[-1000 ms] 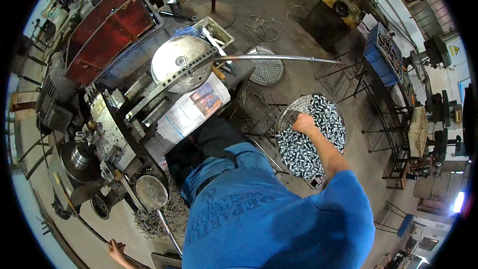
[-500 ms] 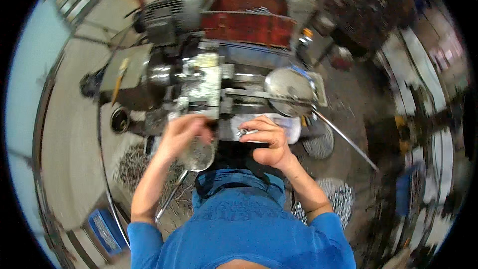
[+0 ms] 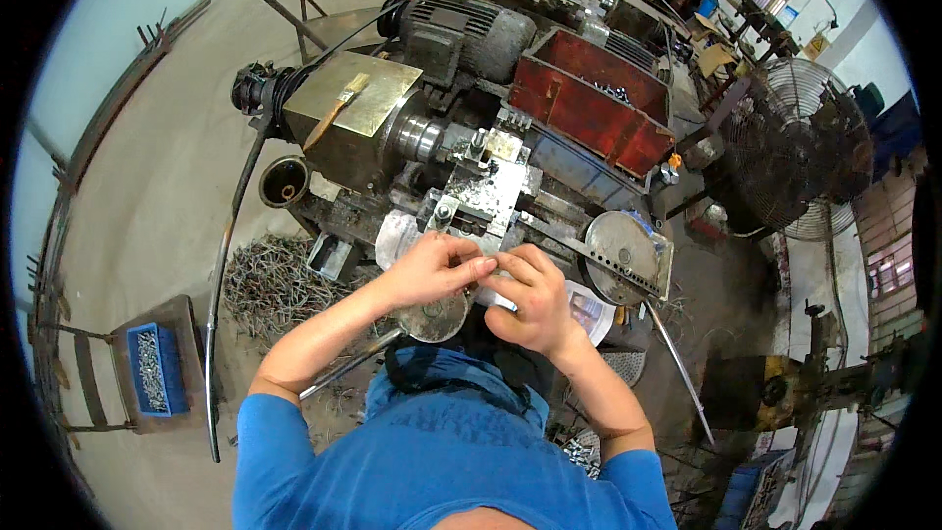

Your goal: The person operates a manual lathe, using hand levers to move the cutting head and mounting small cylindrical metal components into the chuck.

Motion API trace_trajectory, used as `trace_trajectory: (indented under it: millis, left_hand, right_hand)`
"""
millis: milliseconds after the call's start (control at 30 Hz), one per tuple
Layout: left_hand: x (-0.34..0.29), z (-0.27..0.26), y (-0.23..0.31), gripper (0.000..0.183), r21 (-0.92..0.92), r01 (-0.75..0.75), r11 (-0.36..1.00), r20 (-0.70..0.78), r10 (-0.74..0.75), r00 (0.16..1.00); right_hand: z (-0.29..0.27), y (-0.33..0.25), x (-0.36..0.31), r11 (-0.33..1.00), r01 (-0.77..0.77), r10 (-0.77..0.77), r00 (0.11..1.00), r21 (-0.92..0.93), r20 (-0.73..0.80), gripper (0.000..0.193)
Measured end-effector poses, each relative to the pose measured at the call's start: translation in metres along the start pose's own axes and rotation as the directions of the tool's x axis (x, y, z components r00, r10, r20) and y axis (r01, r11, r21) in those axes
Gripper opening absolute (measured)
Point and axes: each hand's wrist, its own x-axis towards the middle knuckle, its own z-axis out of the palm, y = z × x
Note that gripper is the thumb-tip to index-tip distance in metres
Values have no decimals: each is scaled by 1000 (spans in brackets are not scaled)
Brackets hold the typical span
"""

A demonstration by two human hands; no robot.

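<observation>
My left hand is closed in a pinch, its thumb and fingertips meeting those of my right hand just in front of a small lathe. My right hand curls its fingers inward. Whatever lies between the fingertips is hidden now; half a second ago a small shiny metal part showed in the right hand. Beyond the hands is the lathe's metal tool slide, strewn with chips, beside the round chuck. A round metal disc with a bar handle sits below my left wrist.
A red metal bin with small metal parts stands behind the lathe. A brush lies on the headstock cover. To the right are a large disc and a fan. Metal shavings and a blue crate of parts are at left.
My hands have come together at the fingertips, and the small metal part has gone out of sight between them. The view has turned, so the lathe now appears slanted.
</observation>
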Motion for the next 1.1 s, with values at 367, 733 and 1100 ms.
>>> trace_trajectory:
  millis: [367,733,1100]
  left_hand:
    - [-29,-87,3,30,196,19,980,-75,-4,997]
    - [-242,-208,-79,33,488,830,270,-807,-223,547]
    - [-252,-162,-138,35,368,831,418,-848,-215,484]
  right_hand:
    - [19,35,74,994,105,-100,960,-6,263,37]
    - [109,117,148,825,193,187,794,-531,579,21]
    - [114,130,143,948,100,63,872,-303,485,28]
